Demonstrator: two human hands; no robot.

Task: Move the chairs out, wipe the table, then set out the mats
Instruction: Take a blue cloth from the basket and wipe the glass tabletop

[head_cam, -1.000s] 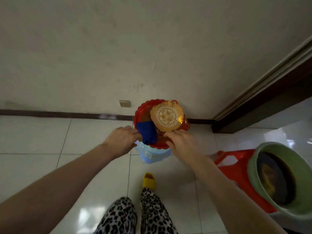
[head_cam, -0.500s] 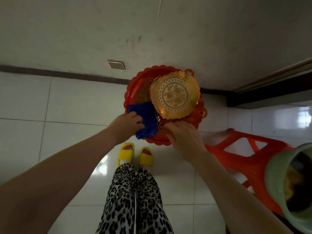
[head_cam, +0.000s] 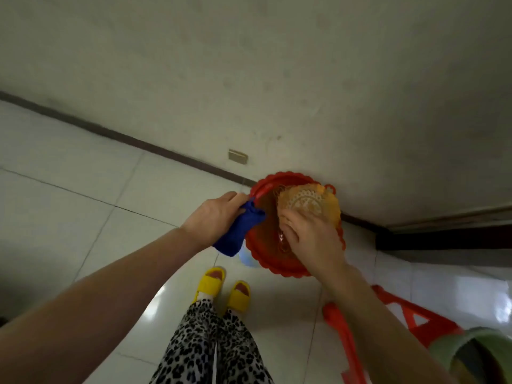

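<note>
A scallop-edged red plastic tray near the wall holds gold lace-patterned round mats at its 1 o'clock, the right hand gripping them, the left hand clamping a soft blue cloth at its 9 o'clock.

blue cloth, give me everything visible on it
The blue cloth looks like soft, thick fabric, solid deep blue, bunched and folded rather than spread. The left hand grips its upper end at the rim of the red tray; the rest hangs down outside the rim, over the floor. Only the hand and possibly the tray rim touch it.
</note>
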